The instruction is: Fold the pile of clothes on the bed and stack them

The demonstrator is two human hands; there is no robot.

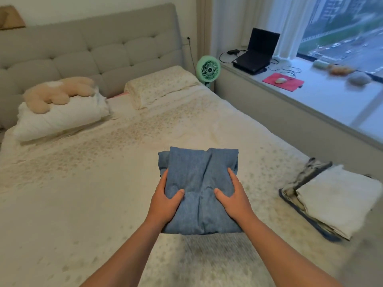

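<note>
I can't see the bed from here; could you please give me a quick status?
Left hand and right hand grip folded blue garment. Stack waits at right. Nothing between.

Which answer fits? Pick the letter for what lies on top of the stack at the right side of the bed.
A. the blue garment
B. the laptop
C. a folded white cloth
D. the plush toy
C: a folded white cloth tops the stack, while both hands hold the blue garment apart from it.
</note>
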